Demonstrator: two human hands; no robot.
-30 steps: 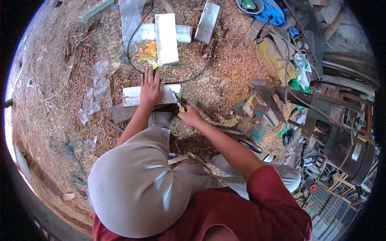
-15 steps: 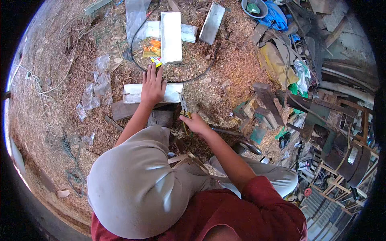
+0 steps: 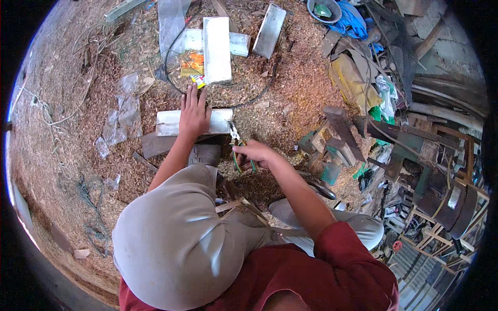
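My left hand (image 3: 194,118) lies flat across a whitish rectangular block (image 3: 221,121), fingers stretched toward the far side. That block rests crosswise over a dark wooden board (image 3: 154,145). In my right hand (image 3: 255,152) is a pair of pliers (image 3: 235,133) with green handles, which are spread apart. The metal jaws point away from me and meet the near right corner of the block; whether they grip anything there is too small to tell. Some of the right fingers are hidden behind the handles.
Beyond the left hand, a white block (image 3: 217,52) lies over another (image 3: 239,44), with a third (image 3: 269,31) to their right. A black cable (image 3: 259,96) curves across the wood shavings. Scrap wood (image 3: 343,133) lies right, near a metal-and-wood contraption (image 3: 441,192).
The pliers' handles have spread wider, and the jaws now sit against the block's right end. My left hand stays on the block. The whole view has shifted slightly.
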